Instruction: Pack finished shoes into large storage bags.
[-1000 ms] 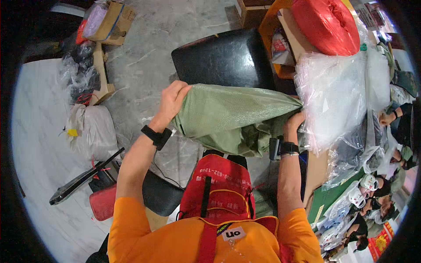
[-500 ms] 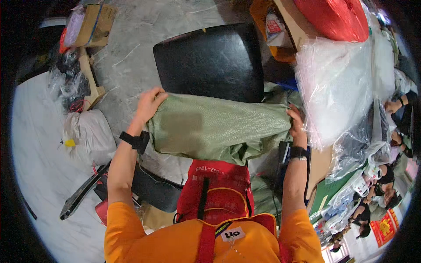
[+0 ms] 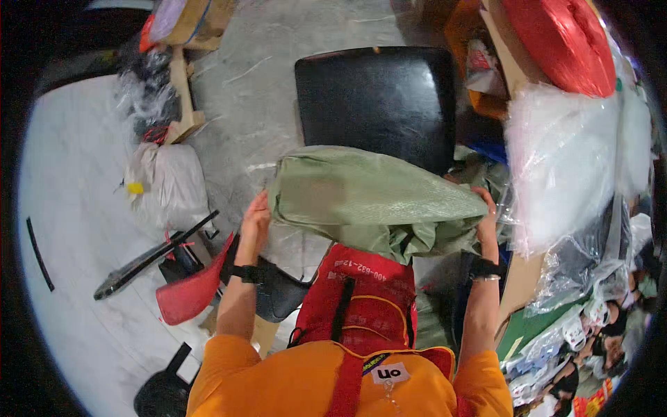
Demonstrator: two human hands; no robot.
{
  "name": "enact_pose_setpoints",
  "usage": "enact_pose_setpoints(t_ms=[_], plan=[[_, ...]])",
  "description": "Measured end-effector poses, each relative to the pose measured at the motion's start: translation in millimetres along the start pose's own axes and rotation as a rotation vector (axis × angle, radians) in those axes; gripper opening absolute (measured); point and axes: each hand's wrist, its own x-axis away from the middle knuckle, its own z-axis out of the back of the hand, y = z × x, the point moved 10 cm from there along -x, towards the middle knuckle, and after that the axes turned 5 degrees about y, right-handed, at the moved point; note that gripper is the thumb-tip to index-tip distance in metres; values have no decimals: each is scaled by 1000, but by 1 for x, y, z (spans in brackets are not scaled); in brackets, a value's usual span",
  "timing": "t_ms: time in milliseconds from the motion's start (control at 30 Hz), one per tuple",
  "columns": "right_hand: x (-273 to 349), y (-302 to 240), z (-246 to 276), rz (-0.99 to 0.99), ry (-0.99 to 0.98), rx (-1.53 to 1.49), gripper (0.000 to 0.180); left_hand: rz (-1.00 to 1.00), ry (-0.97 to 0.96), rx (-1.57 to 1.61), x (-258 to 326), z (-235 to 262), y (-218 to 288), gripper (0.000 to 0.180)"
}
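I hold a large green woven sack (image 3: 368, 198) in front of my chest with both hands. My left hand (image 3: 256, 221) grips its left edge and my right hand (image 3: 485, 208) grips its right edge. The sack is bunched and folded, with its lower part hanging over my red vest (image 3: 365, 299). A black watch sits on each wrist. Behind the sack stands a black padded seat (image 3: 379, 97).
Clear plastic bags (image 3: 556, 160) pile up on the right beside a red bundle (image 3: 559, 38) and cardboard. A white sack (image 3: 167, 184) and wooden pieces (image 3: 182, 90) lie on the left on the concrete floor. A red dustpan (image 3: 191, 292) sits near my left elbow.
Both hands have dropped lower and closer to my body, and the green sack has come down with them, now bunched against my chest.
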Motion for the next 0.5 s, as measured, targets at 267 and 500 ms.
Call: enact_pose_setpoints(t_ms=[267, 500], plan=[[23, -37, -10, -32, -183, 97, 43, -33, -72, -376, 8, -39, -37, 40], [15, -67, -29, 387, -22, 363, 32, -331, 115, -513, -19, -24, -36, 33]])
